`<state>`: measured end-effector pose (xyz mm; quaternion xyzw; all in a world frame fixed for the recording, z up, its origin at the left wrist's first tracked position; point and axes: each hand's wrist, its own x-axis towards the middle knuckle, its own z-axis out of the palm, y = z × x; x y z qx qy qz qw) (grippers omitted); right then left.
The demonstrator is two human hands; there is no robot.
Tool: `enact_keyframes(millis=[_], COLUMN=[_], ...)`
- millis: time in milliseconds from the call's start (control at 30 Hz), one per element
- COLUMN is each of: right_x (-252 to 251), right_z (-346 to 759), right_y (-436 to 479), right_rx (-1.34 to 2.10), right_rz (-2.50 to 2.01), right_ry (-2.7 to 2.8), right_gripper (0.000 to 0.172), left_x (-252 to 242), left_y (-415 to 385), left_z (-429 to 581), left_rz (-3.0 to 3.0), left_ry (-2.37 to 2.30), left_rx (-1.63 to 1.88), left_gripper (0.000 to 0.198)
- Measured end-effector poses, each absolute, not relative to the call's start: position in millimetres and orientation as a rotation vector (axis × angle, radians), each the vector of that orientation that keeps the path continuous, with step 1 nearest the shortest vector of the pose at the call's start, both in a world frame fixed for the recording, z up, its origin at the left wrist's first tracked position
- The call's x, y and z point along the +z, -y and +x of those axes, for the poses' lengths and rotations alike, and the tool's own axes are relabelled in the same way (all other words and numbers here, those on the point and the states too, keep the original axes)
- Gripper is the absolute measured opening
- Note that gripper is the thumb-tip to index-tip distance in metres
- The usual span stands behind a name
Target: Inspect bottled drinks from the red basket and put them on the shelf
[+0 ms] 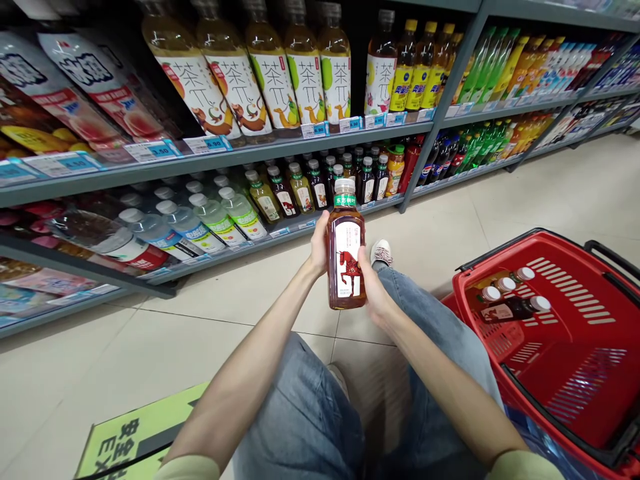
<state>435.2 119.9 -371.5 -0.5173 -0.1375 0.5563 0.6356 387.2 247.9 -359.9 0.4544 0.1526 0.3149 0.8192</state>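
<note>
A bottle of brown tea with a white cap, a green neck band and a red horse on its label stands upright between my hands, above the floor and before the shelves. My left hand grips its left side, the fingers partly hidden behind it. On the lower right side, my right hand holds it with the thumb over the label's edge. To the right is a red shopping basket with several bottles lying in it, among them a dark tea bottle.
Drink shelves run across the front, with large tea bottles above and smaller bottles below. Price tags line the shelf edges. A yellow-green floor sign lies at lower left. My knees are bent beneath my arms.
</note>
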Motion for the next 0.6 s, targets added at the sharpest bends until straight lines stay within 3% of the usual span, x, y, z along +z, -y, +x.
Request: enact_keyframes(millis=[400,600], right_x=[-362,-366], right_z=[437,442], right_y=[-116,-118], right_rx=[1.293,1.293], right_rz=[-1.203,-1.080], right_ry=[0.281,0.203], right_gripper=[0.060,0.059], left_x=[-360,-372], left_y=[-247,-250], left_z=[390,390], left_rz=[0.989,1.032], left_ry=[-0.366,-0.408], left_rx=[0.725,0.851], left_gripper=[0.073,0.059])
